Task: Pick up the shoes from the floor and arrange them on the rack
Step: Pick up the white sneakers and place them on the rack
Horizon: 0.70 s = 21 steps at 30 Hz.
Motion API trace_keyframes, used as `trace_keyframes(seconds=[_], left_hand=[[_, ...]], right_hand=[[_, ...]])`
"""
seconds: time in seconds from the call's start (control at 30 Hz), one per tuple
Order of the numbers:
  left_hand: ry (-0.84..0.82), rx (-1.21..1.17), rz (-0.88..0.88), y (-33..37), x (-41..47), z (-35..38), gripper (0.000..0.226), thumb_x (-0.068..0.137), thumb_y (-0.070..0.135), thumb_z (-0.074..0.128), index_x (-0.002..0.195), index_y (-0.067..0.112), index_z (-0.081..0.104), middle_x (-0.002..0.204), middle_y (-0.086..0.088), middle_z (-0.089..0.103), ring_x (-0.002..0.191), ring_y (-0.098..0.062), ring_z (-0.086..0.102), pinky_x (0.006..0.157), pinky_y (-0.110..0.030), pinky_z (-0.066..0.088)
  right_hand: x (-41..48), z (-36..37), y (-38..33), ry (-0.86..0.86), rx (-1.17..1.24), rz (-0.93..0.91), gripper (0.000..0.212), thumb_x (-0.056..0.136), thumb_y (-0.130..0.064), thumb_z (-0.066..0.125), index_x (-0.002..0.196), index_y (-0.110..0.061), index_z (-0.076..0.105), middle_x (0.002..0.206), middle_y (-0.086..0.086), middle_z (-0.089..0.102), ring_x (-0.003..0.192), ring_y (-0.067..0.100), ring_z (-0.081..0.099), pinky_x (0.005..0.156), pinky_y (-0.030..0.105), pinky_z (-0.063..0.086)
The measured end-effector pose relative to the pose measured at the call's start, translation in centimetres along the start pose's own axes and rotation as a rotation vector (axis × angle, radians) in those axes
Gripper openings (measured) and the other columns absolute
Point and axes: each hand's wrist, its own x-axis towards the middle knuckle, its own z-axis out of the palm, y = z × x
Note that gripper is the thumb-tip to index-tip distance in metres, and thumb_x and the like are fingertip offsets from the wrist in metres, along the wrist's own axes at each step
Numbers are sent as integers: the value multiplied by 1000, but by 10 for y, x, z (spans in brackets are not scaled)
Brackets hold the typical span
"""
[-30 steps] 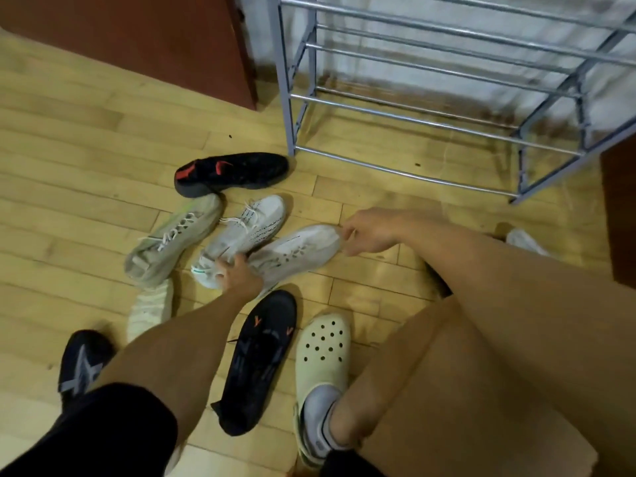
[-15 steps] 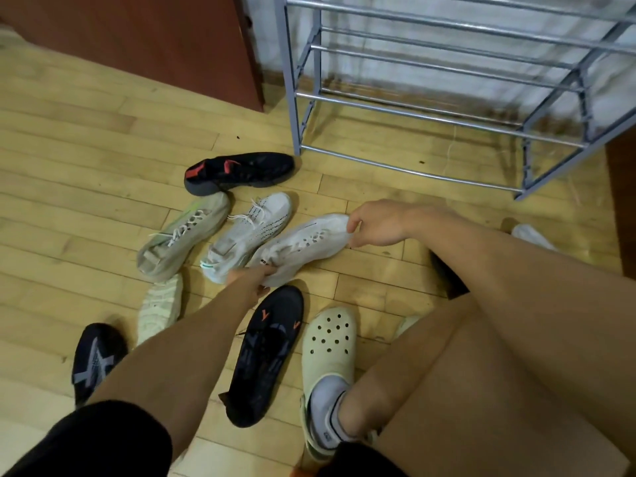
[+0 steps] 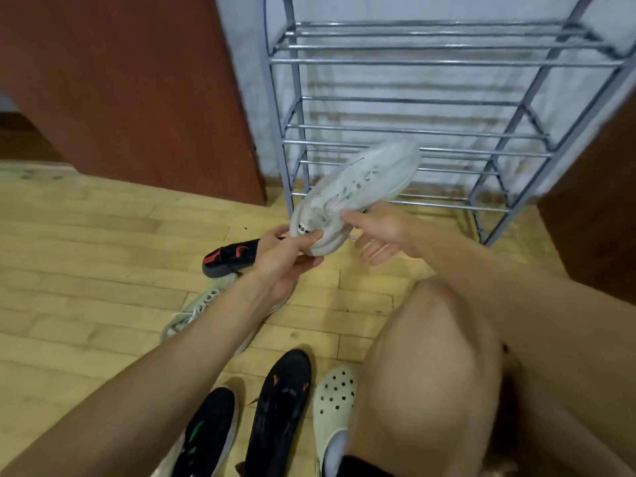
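Evidently mid-lift. On the floor at left: black sneaker with red marks (image 3: 231, 258), pale laced sneaker (image 3: 196, 309) partly under the forearm; both not yet collected. Left hand (image 3: 285, 258) pinched shut on heel of white sneaker (image 3: 358, 191), likely to steer it. Right hand (image 3: 378, 232) half open, thumb on the sneaker's side, fingers loose beneath, steadying. Sneaker was airborne, toe tilted up toward the metal shoe rack (image 3: 413, 62), whose rails showed bare.
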Motion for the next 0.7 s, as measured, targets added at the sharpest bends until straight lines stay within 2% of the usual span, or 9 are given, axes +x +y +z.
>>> trace_keyframes(seconds=[0.07, 0.17, 0.3, 0.37, 0.5, 0.57, 0.7], left_hand=[[-111, 31, 30, 19, -15, 27, 56, 75, 6, 77, 126, 7, 55, 113, -10, 68, 87, -22, 67, 66, -29, 58], [-240, 194, 75, 47, -35, 66, 46, 78, 17, 75, 121, 13, 60, 102, -5, 69, 84, -19, 64, 69, -30, 56], [-328, 468, 106, 71, -50, 111, 41, 79, 34, 71, 113, 11, 66, 103, -7, 68, 89, -21, 63, 81, -37, 54], [-380, 552, 98, 75, -56, 139, 36, 80, 33, 70, 107, 9, 68, 96, -6, 68, 85, -21, 62, 81, -36, 53], [-443, 810, 103, 58, -66, 198, 24, 77, 36, 69, 93, 18, 66, 79, -1, 60, 70, -18, 54, 65, -28, 45], [-471, 883, 70, 38, -68, 226, 22, 76, 33, 70, 92, 18, 64, 79, -1, 59, 68, -18, 53, 60, -25, 43], [-550, 888, -114, -8, -70, 266, 29, 76, 18, 74, 102, 11, 65, 87, -5, 64, 74, -19, 61, 63, -27, 52]], right_hand=[[-19, -18, -8, 116, 205, -105, 42, 93, -34, 54, 127, -10, 55, 101, 11, 67, 71, 23, 69, 64, 34, 61], [-49, -50, -12, 171, 443, -184, 29, 93, -21, 56, 118, -6, 60, 87, 7, 66, 68, 23, 67, 63, 34, 61], [-78, -100, 9, 196, 595, -182, 31, 93, -14, 57, 121, 0, 58, 100, 20, 65, 79, 33, 66, 71, 40, 61], [-91, -124, 30, 191, 604, -181, 29, 93, -14, 58, 117, 1, 60, 102, 21, 64, 83, 33, 64, 76, 42, 60], [-118, -167, 78, 183, 559, -166, 15, 94, -18, 58, 99, -6, 65, 88, 12, 66, 72, 24, 65, 66, 34, 63], [-129, -187, 104, 181, 510, -135, 20, 94, -20, 58, 103, -4, 66, 93, 13, 68, 76, 25, 68, 64, 32, 60], [-140, -214, 158, 168, 388, -57, 28, 95, -24, 57, 110, -3, 67, 100, 14, 70, 86, 27, 68, 78, 39, 59]])
